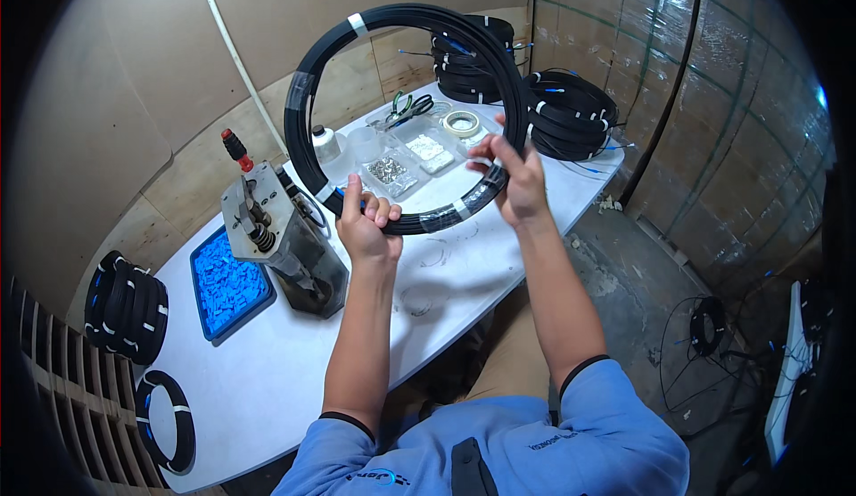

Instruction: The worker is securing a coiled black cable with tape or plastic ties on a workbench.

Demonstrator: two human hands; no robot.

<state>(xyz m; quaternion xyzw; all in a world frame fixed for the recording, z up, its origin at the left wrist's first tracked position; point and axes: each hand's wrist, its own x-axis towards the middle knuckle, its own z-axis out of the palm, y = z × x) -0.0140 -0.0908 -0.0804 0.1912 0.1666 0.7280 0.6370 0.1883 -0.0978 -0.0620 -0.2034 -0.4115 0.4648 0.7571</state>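
A large coil of black cable [406, 16] is held up in front of me above the white table. White tape bands and clear tape wrap it in several places. My left hand [367, 229] is closed round its lower left side, thumb pointing up, with a bit of blue showing beside the fingers. On the lower right side, my right hand [522, 180] grips the coil near a clear-taped stretch; its fingers partly go behind the ring.
A metal bench press [285, 237] with a red-and-black handle stands left, beside a tray [214, 334] of blue pieces. Small-part containers [390, 173], a tape roll [461, 122] and scissors [415, 108] lie behind. Stacked cable coils [571, 117] stand far right; others [129, 309] sit left.
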